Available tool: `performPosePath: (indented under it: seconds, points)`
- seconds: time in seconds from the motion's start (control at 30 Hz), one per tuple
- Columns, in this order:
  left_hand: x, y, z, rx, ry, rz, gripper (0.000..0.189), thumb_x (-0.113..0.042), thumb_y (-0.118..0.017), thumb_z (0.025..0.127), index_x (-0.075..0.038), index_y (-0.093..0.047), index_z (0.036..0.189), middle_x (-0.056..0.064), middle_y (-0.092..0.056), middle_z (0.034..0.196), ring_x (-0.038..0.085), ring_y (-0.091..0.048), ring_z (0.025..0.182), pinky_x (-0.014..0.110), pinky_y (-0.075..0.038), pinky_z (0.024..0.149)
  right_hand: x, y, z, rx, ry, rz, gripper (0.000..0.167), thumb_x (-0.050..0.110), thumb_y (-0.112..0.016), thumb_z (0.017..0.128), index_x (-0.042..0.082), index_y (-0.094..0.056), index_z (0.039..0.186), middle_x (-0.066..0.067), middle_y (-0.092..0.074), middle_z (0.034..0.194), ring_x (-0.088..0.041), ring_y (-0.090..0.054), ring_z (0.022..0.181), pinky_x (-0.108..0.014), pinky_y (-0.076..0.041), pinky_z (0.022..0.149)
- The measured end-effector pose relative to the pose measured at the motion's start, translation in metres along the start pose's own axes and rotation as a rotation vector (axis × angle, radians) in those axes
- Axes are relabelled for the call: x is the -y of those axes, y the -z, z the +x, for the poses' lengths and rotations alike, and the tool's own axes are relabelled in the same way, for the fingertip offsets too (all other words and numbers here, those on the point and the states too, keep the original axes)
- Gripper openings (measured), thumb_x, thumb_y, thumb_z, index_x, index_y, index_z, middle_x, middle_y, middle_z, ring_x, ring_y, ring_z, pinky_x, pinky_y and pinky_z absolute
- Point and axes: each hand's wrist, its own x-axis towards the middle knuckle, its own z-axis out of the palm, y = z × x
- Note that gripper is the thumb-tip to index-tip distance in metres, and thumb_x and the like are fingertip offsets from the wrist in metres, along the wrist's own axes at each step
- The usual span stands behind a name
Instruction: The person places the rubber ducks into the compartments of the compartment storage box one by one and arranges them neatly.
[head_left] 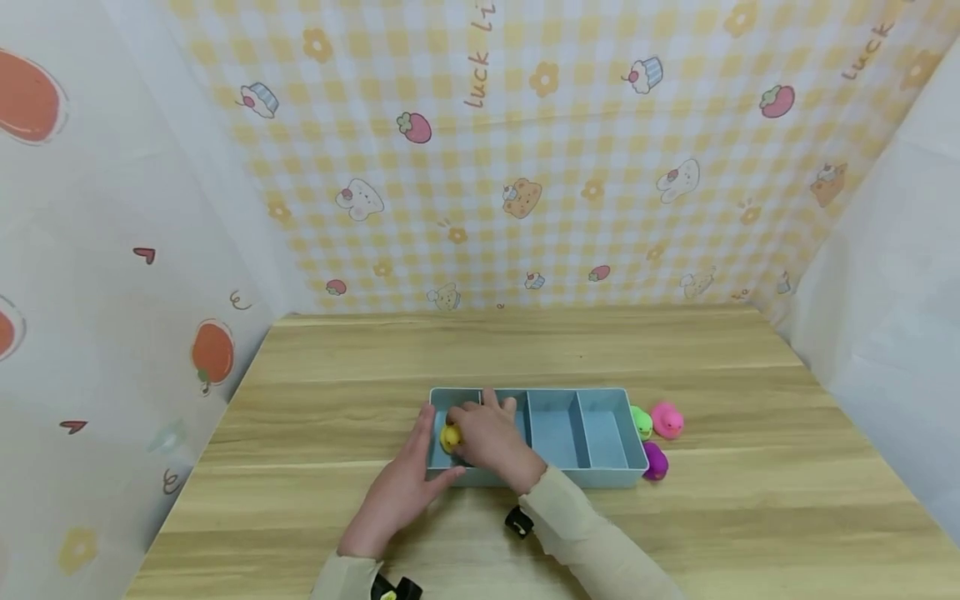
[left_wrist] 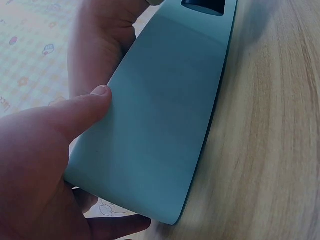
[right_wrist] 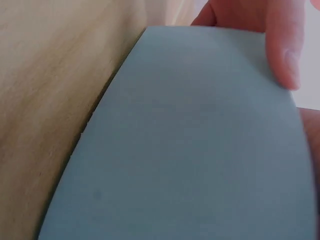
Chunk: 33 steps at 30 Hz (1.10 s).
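Note:
A light blue divided box [head_left: 611,477] sits on the wooden table, its compartments in one row. My left hand [head_left: 405,492] holds its left end; the thumb lies at the front rim and the fingers run along the end wall, as the left wrist view shows from close by. Down in the leftmost compartment, my right hand [head_left: 491,437] pinches a small yellow toy duck [head_left: 451,437]. Part of the duck is hidden by those fingers. The right wrist view is mostly filled by the box's front wall [right_wrist: 185,140], with the left thumb [right_wrist: 285,55] over its rim.
Just past the box's right end lie a green toy duck [head_left: 642,422], a pink toy duck [head_left: 667,420] and a purple toy [head_left: 656,462] close together. A checked cloth backdrop [head_left: 570,167] hangs behind the table [head_left: 337,358], with pale cloth walls at both sides.

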Motion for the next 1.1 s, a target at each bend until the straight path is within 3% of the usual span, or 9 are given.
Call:
performPosePath:
  seconds: [0.17,0.43,0.8,1.1]
  points:
    - [0.000,0.000,0.000,-0.001,0.006,0.012,0.095,-0.048,-0.062,0.089,-0.014,-0.002,0.155,0.017,-0.016,0.158,0.042,-0.050,0.124,0.053,-0.052,0.088,0.000,0.003,-0.004,-0.031,0.013,0.014,0.043,0.036,-0.081,0.076,0.024,-0.067,0.115,0.005,-0.069,0.107,-0.017,-0.040,0.087,-0.033,-0.025,0.066]
    - [-0.001,-0.002,0.000,-0.010,0.007,0.016,0.095,-0.043,-0.064,0.090,-0.013,-0.003,0.155,0.017,-0.017,0.158,0.041,-0.047,0.128,0.055,-0.049,0.092,-0.004,0.011,-0.009,-0.053,0.037,0.085,0.032,0.031,-0.079,0.078,0.023,-0.071,0.108,0.006,-0.070,0.110,-0.016,-0.044,0.089,-0.031,-0.025,0.066]
    - [-0.003,0.000,0.000,-0.015,-0.001,0.028,0.095,-0.045,-0.063,0.089,-0.011,-0.003,0.155,0.018,-0.016,0.158,0.042,-0.046,0.128,0.056,-0.048,0.093,-0.020,0.017,-0.016,-0.165,0.117,0.179,0.026,0.028,-0.079,0.078,0.021,-0.072,0.102,0.008,-0.070,0.110,-0.013,-0.043,0.084,-0.027,-0.023,0.065]
    - [-0.003,-0.002,0.000,-0.005,0.022,0.026,0.096,-0.047,-0.063,0.089,-0.013,-0.003,0.155,0.018,-0.016,0.158,0.044,-0.043,0.130,0.057,-0.046,0.095,-0.028,0.017,-0.018,-0.194,0.116,0.281,0.020,0.024,-0.078,0.080,0.020,-0.073,0.100,0.009,-0.071,0.104,-0.012,-0.047,0.087,-0.027,-0.024,0.066]
